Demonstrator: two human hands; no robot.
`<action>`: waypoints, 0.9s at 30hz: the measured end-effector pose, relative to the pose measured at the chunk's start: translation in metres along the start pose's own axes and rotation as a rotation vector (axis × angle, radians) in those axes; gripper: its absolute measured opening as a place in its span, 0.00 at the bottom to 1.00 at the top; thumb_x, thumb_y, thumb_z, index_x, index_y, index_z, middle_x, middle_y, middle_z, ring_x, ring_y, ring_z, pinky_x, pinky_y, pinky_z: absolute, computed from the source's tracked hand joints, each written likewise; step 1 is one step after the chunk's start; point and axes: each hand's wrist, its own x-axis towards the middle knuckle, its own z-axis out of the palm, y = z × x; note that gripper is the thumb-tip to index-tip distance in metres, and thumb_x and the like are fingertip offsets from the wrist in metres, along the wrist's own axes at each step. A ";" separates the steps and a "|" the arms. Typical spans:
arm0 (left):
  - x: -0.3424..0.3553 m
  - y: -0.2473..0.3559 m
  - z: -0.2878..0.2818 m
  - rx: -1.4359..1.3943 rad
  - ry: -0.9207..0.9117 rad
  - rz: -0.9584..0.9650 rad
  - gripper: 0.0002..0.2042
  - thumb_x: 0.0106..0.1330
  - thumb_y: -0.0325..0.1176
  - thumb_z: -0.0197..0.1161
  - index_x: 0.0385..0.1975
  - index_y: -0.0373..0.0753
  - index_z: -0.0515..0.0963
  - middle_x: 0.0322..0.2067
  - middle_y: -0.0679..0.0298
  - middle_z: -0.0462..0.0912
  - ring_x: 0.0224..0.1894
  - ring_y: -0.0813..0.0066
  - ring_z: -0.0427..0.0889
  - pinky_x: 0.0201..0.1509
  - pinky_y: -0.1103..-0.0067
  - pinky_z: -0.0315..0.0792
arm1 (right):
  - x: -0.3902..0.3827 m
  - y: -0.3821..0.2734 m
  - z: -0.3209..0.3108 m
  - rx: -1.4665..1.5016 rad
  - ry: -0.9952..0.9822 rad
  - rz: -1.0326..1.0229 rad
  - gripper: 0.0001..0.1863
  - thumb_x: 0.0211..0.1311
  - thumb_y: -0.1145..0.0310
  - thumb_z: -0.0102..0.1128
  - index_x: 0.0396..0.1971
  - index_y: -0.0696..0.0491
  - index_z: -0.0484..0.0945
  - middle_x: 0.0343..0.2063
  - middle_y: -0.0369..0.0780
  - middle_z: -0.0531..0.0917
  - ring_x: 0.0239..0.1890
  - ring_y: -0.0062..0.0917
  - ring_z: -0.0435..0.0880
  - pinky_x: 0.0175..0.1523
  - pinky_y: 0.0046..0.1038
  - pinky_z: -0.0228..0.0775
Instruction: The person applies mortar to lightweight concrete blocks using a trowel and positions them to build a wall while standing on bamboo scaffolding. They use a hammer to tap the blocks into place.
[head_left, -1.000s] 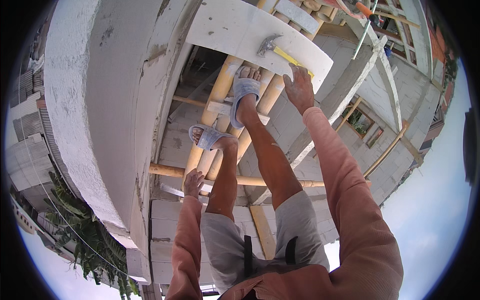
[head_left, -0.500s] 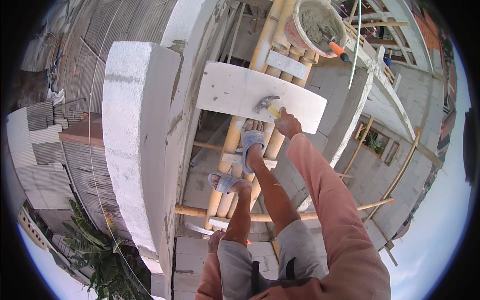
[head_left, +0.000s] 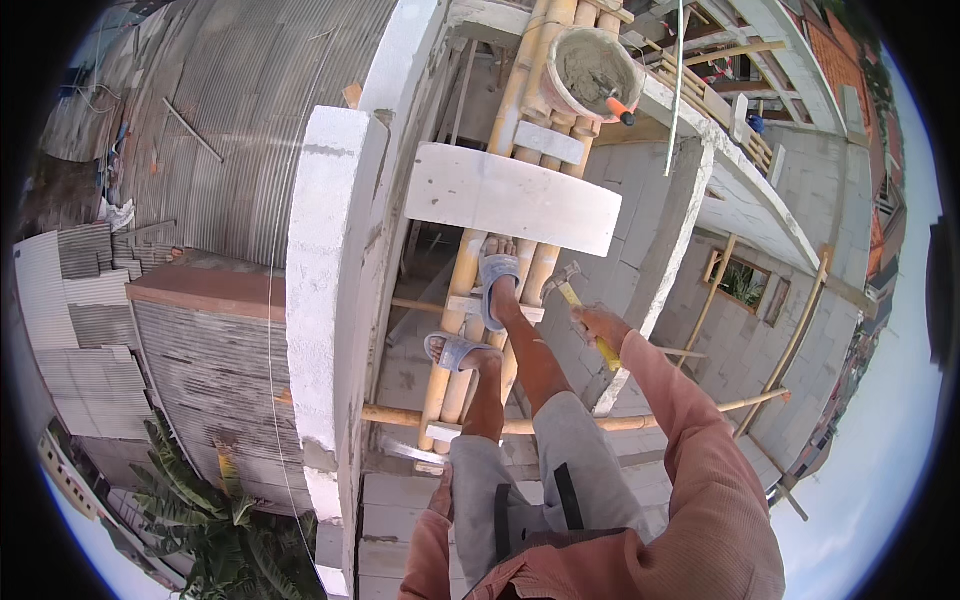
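Note:
My right hand [head_left: 602, 325] is closed around the yellow handle of a claw hammer [head_left: 571, 293], its metal head pointing up and left. The hammer is clear of the large white lightweight concrete block [head_left: 515, 197], which lies across the bamboo poles [head_left: 464, 270] just beyond my feet. Low beside my left leg is my left hand [head_left: 440, 494], its fingers partly hidden. Near it lies a pale, thin, blade-like piece [head_left: 408, 452]; I cannot tell whether the hand touches it. My feet, in grey-blue slippers [head_left: 498, 285], stand on the poles.
Past the block, a smaller block piece [head_left: 549, 142] and a mortar bucket [head_left: 594, 75] with an orange-handled tool [head_left: 620, 110] rest on the poles. A white block wall [head_left: 322, 280] rises on the left. Gaps beside the poles drop to a lower level. Corrugated roofs [head_left: 225, 370] lie beyond.
My right hand has drawn the hammer back from over the white block, toward me and slightly right. The whole view has shifted a little; the block still lies across the poles.

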 end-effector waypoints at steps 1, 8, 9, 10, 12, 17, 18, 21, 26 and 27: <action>-0.008 -0.004 0.000 0.060 -0.032 0.023 0.47 0.67 0.61 0.63 0.74 0.35 0.50 0.65 0.41 0.66 0.65 0.50 0.70 0.67 0.64 0.67 | -0.008 0.006 0.001 0.000 -0.002 -0.005 0.14 0.69 0.55 0.55 0.38 0.52 0.73 0.17 0.31 0.69 0.12 0.16 0.65 0.17 0.25 0.60; -0.116 0.046 0.039 0.806 -0.173 0.175 0.59 0.60 0.67 0.65 0.77 0.34 0.37 0.71 0.31 0.50 0.74 0.38 0.53 0.74 0.58 0.56 | -0.084 0.046 0.013 -0.213 0.380 -0.142 0.16 0.70 0.53 0.55 0.39 0.52 0.74 0.18 0.32 0.69 0.15 0.19 0.70 0.19 0.28 0.65; -0.135 0.060 0.049 1.027 -0.156 0.011 0.65 0.56 0.70 0.67 0.77 0.35 0.31 0.72 0.28 0.41 0.76 0.33 0.44 0.77 0.56 0.50 | -0.098 0.048 0.017 -0.176 0.347 -0.116 0.16 0.71 0.53 0.55 0.39 0.51 0.74 0.18 0.31 0.69 0.15 0.19 0.70 0.20 0.28 0.66; -0.137 0.055 0.052 1.030 -0.153 0.016 0.65 0.56 0.70 0.67 0.77 0.35 0.31 0.72 0.28 0.41 0.76 0.33 0.44 0.77 0.56 0.50 | -0.105 0.051 0.017 -0.173 0.348 -0.121 0.16 0.71 0.53 0.55 0.39 0.51 0.74 0.18 0.31 0.69 0.15 0.19 0.70 0.20 0.28 0.66; -0.135 0.042 0.057 1.063 0.002 0.188 0.65 0.52 0.70 0.69 0.77 0.35 0.34 0.72 0.27 0.45 0.75 0.28 0.46 0.77 0.55 0.51 | -0.117 0.055 0.013 -0.131 0.322 -0.035 0.12 0.71 0.56 0.58 0.38 0.49 0.72 0.16 0.29 0.66 0.12 0.16 0.64 0.16 0.25 0.56; -0.119 0.038 0.056 1.011 0.094 0.307 0.59 0.58 0.62 0.67 0.77 0.35 0.36 0.70 0.28 0.50 0.71 0.29 0.56 0.74 0.55 0.56 | -0.115 0.079 0.018 0.151 0.337 0.004 0.12 0.71 0.54 0.57 0.39 0.48 0.73 0.18 0.29 0.66 0.12 0.16 0.61 0.16 0.24 0.53; -0.121 0.044 0.060 0.977 0.106 0.335 0.57 0.59 0.60 0.67 0.77 0.35 0.37 0.69 0.29 0.53 0.69 0.30 0.59 0.73 0.55 0.58 | -0.113 0.081 0.017 0.246 0.348 -0.004 0.12 0.71 0.54 0.57 0.39 0.48 0.73 0.18 0.29 0.67 0.12 0.16 0.61 0.16 0.24 0.53; -0.126 0.073 0.090 0.966 0.132 0.233 0.55 0.61 0.58 0.66 0.77 0.35 0.39 0.67 0.30 0.56 0.68 0.31 0.61 0.72 0.56 0.59 | -0.078 0.102 -0.010 0.074 0.379 -0.144 0.11 0.71 0.56 0.56 0.40 0.48 0.74 0.19 0.30 0.67 0.14 0.16 0.62 0.18 0.23 0.55; -0.127 0.079 0.100 1.014 0.189 0.256 0.53 0.63 0.56 0.64 0.77 0.35 0.38 0.68 0.30 0.55 0.68 0.31 0.61 0.71 0.55 0.61 | -0.069 0.057 -0.013 0.115 0.291 -0.009 0.12 0.70 0.60 0.53 0.41 0.54 0.76 0.19 0.37 0.72 0.19 0.25 0.75 0.24 0.32 0.70; -0.119 0.079 0.109 1.029 0.156 0.271 0.52 0.64 0.56 0.63 0.77 0.36 0.38 0.68 0.30 0.55 0.68 0.31 0.61 0.71 0.55 0.61 | -0.058 0.074 -0.035 -0.327 0.411 -0.484 0.13 0.70 0.59 0.52 0.39 0.54 0.76 0.19 0.38 0.73 0.20 0.25 0.76 0.26 0.32 0.71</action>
